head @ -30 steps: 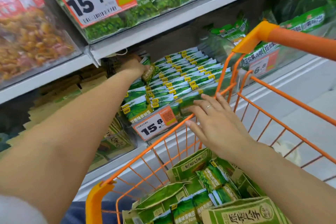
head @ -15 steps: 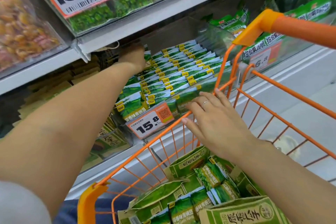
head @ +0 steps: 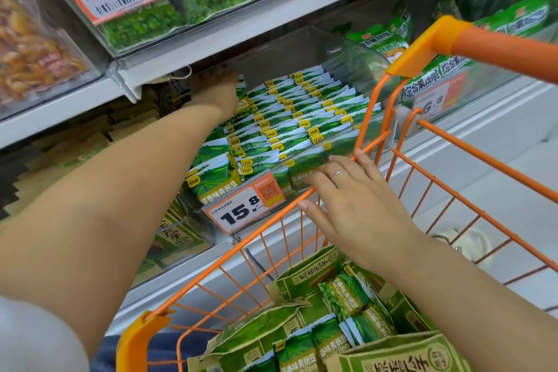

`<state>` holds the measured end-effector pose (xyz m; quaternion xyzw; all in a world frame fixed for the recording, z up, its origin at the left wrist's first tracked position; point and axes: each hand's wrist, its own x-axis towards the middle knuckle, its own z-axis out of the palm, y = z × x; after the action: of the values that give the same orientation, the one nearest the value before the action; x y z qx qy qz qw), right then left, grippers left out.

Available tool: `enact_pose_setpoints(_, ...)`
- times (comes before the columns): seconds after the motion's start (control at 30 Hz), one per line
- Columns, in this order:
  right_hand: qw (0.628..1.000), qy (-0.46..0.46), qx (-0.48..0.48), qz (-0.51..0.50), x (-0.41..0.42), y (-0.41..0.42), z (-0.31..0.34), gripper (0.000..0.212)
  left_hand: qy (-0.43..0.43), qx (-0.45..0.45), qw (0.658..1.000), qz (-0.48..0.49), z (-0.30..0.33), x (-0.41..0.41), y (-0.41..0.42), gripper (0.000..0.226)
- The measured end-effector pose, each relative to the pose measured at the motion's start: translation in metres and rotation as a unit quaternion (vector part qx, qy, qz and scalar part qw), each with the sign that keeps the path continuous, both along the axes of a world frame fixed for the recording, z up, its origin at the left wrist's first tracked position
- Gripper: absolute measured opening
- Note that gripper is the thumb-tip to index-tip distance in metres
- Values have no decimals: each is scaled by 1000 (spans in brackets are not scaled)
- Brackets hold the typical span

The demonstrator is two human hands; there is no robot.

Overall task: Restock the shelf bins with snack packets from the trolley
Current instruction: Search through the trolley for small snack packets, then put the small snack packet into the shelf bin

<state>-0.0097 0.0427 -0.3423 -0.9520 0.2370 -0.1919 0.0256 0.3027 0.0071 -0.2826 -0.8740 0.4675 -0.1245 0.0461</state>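
A clear shelf bin [head: 359, 60] with a 15.8 price tag [head: 244, 208] holds several rows of upright green snack packets [head: 302, 112]. My left hand [head: 217, 90] reaches deep into the bin's back left corner under the upper shelf. It grips a green snack packet [head: 244, 101] from above, with its fingertips in shadow. My right hand [head: 356, 205], wearing a ring, rests flat with straight fingers on the front rim of the orange wire trolley [head: 241, 246]. Below it in the trolley lie more green packets [head: 347, 296] among open cardboard cartons [head: 404, 356].
The upper shelf edge [head: 271, 21] hangs low over the bin and carries bins of green peas and a big 15.8 tag. Another bin of green bags, tagged 6.8 [head: 431, 100], stands to the right. The orange trolley handle [head: 498, 51] crosses the upper right. Brown cartons fill the shelf on the left.
My left hand has pushed further back into the bin with the packet. My right hand has stayed on the trolley rim.
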Motion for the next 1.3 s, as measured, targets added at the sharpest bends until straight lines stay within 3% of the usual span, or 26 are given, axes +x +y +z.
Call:
enact_pose_setpoints(0.1,1000,5,-5,1,1,-1,-1,53,-33,-36,999,10,-2,-3,1,38)
enact_pose_setpoints(0.23,1000,9,-3,5,1,-2,-2,54,32,-29,999,6,0,-4,4,31)
enact_pose_setpoints(0.43,1000,2,-10,15,0,-3,-3,53,99,-65,992,38,7,-14,13,58)
enact_pose_setpoints(0.53,999,-32,-1,22,0,-5,3,53,133,-86,986,46,22,-40,22,57)
enact_pose_setpoints(0.67,996,-89,27,11,-7,-2,33,44,131,-137,975,-116,35,-108,74,43)
enact_pose_setpoints(0.77,995,27,98,10,-17,-3,44,38,209,-205,934,-205,30,-166,145,25)
enact_pose_setpoints(0.83,982,152,111,26,-21,-4,36,37,301,-148,918,-211,15,-194,186,15)
enact_pose_setpoints(0.93,934,313,167,43,-19,1,19,37,311,109,923,-197,-26,-211,215,17)
enact_pose_setpoints(1.0,911,359,196,51,-17,4,12,38,312,264,889,-205,-57,-219,219,26)
enact_pose_setpoints(1.1,908,353,221,44,-17,5,9,42,297,429,819,-239,-95,-236,207,44)
enact_pose_setpoints(1.2,915,332,226,33,-18,1,9,39,212,494,803,-259,-111,-250,192,70)
enact_pose_setpoints(1.3,918,326,225,32,-20,-2,10,33,178,460,829,-265,-121,-248,189,67)
